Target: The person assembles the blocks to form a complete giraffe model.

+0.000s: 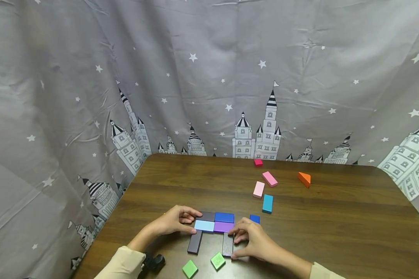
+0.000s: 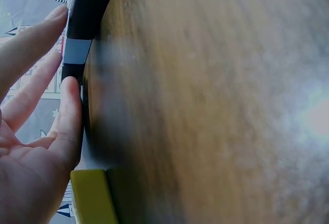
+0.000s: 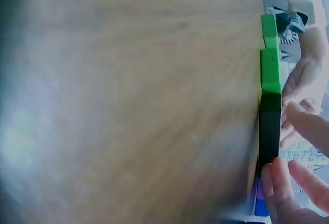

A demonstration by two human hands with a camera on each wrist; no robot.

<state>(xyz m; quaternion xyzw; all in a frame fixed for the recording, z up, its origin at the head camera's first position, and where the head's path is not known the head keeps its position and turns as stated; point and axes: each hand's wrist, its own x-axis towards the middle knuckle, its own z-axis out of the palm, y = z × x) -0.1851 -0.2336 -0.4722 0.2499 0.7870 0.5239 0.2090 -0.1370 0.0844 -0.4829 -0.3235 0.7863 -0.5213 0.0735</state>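
In the head view, blocks lie joined on the table: a dark block (image 1: 208, 216) and a blue block (image 1: 224, 217) behind, a light blue block (image 1: 204, 226) and a purple block (image 1: 224, 227) before them. Two dark legs extend toward the near edge, a left leg block (image 1: 194, 242) and a right leg block (image 1: 227, 245). My left hand (image 1: 172, 223) has thumb and forefinger spread at the group's left ends. Beside the right leg block is my right hand (image 1: 253, 240), fingertips at its far end by the purple block, thumb at its near corner.
Two green blocks (image 1: 218, 261) lie near me. Behind the right hand is another blue block (image 1: 254, 218). Farther back are a teal block (image 1: 267, 204), pink blocks (image 1: 270, 179), a red block (image 1: 258, 162) and an orange triangle (image 1: 304, 179). A grey curtain (image 1: 209, 77) hangs behind the table.
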